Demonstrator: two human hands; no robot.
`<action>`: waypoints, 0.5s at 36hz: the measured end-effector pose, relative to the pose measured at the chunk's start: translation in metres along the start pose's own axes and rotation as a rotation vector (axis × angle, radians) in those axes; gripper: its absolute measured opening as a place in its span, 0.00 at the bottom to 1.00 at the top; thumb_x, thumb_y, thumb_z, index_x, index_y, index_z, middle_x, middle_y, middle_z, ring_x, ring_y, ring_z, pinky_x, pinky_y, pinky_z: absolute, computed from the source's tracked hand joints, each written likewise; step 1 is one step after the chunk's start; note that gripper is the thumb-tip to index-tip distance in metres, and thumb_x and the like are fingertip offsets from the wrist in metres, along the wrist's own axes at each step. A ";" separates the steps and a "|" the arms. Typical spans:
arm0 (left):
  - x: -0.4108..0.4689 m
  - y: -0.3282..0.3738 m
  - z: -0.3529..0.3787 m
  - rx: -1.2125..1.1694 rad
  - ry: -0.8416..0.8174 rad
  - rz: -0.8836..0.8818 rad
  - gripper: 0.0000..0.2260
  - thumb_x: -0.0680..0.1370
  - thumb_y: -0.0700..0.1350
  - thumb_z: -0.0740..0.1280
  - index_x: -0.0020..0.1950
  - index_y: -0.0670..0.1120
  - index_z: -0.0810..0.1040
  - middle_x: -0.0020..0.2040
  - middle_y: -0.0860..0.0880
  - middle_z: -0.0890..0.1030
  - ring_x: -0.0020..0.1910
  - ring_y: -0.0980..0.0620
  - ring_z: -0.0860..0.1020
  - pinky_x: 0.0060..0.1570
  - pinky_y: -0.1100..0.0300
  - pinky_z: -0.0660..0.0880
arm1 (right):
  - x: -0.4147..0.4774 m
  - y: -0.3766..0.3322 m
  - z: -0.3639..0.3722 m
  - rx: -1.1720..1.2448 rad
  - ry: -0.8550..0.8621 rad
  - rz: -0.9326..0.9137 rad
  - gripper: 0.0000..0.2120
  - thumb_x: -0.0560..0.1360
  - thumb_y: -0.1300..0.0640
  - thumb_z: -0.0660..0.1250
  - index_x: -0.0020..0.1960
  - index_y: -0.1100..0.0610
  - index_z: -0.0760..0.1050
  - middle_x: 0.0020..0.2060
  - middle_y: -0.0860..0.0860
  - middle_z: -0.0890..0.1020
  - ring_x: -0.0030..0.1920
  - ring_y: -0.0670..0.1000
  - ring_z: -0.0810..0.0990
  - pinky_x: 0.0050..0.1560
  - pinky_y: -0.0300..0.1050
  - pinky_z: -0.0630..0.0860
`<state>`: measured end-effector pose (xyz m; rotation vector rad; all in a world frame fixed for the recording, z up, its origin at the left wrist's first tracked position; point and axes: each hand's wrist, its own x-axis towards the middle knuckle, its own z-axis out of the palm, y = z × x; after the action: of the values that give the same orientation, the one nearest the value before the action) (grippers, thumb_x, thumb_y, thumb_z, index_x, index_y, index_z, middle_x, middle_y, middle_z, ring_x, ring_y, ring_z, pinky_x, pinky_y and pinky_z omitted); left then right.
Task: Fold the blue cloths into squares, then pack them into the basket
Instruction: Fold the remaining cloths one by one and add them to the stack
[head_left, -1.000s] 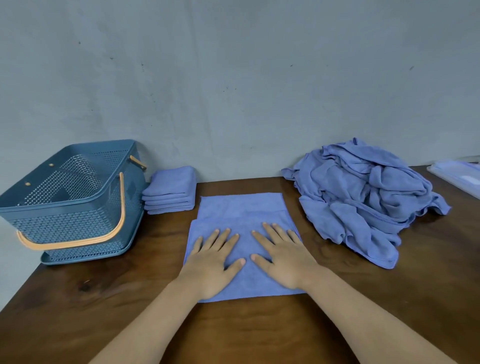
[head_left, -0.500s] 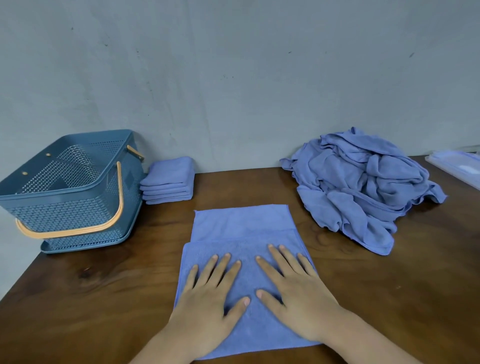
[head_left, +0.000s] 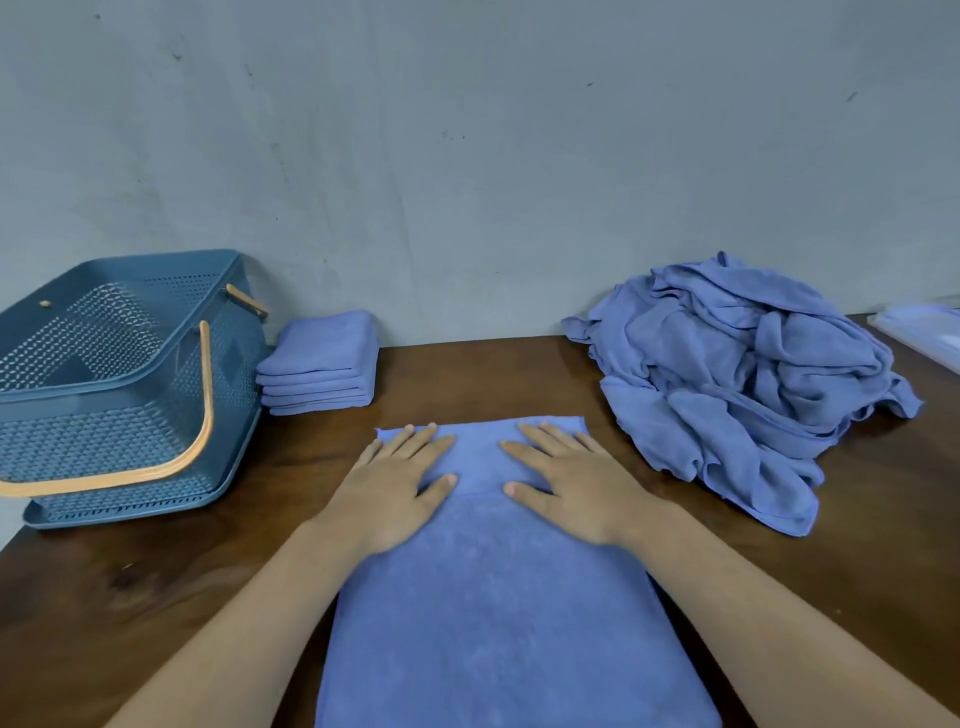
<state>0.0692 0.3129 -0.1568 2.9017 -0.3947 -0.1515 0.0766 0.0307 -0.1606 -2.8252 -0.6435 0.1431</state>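
Both hands flat, fingers straight, pressing far end of half-folded cloth (head_left: 498, 597) at table (head_left: 130, 597) centre: left hand (head_left: 395, 493), right hand (head_left: 566, 488) slightly apart, likely smoothing layers before next fold. Folded stack (head_left: 319, 364) waits beside basket (head_left: 119, 384), far left. Unfolded pile (head_left: 737, 384) far right, within reach.

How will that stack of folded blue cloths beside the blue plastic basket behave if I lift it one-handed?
The stack of folded blue cloths is soft fabric, so it would probably sag at its edges rather than stay stiff. Its separate layers, visible in front, may slide apart unless pinched top and bottom. It likely weighs little for its bulk.
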 end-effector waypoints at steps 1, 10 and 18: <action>0.000 -0.002 0.001 0.006 -0.004 -0.011 0.29 0.85 0.68 0.48 0.85 0.64 0.48 0.86 0.62 0.44 0.84 0.59 0.40 0.83 0.51 0.41 | -0.001 0.007 -0.001 0.005 0.015 0.023 0.33 0.82 0.27 0.48 0.84 0.35 0.50 0.85 0.40 0.46 0.84 0.42 0.41 0.84 0.56 0.43; -0.001 -0.025 -0.001 -0.008 -0.019 -0.129 0.36 0.80 0.75 0.45 0.85 0.65 0.42 0.84 0.62 0.37 0.82 0.62 0.33 0.83 0.49 0.38 | 0.002 0.037 -0.008 0.043 -0.024 0.133 0.35 0.80 0.24 0.45 0.84 0.32 0.43 0.83 0.36 0.38 0.82 0.39 0.34 0.83 0.50 0.36; 0.000 -0.048 -0.006 -0.365 0.309 0.040 0.16 0.84 0.58 0.61 0.71 0.60 0.76 0.73 0.64 0.72 0.76 0.59 0.66 0.76 0.50 0.65 | 0.000 0.048 -0.013 0.253 0.249 0.047 0.18 0.83 0.42 0.63 0.72 0.39 0.76 0.76 0.36 0.70 0.79 0.41 0.62 0.78 0.50 0.63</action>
<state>0.0825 0.3588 -0.1617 2.4999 -0.3294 0.2084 0.0986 -0.0142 -0.1605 -2.5581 -0.4678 -0.1111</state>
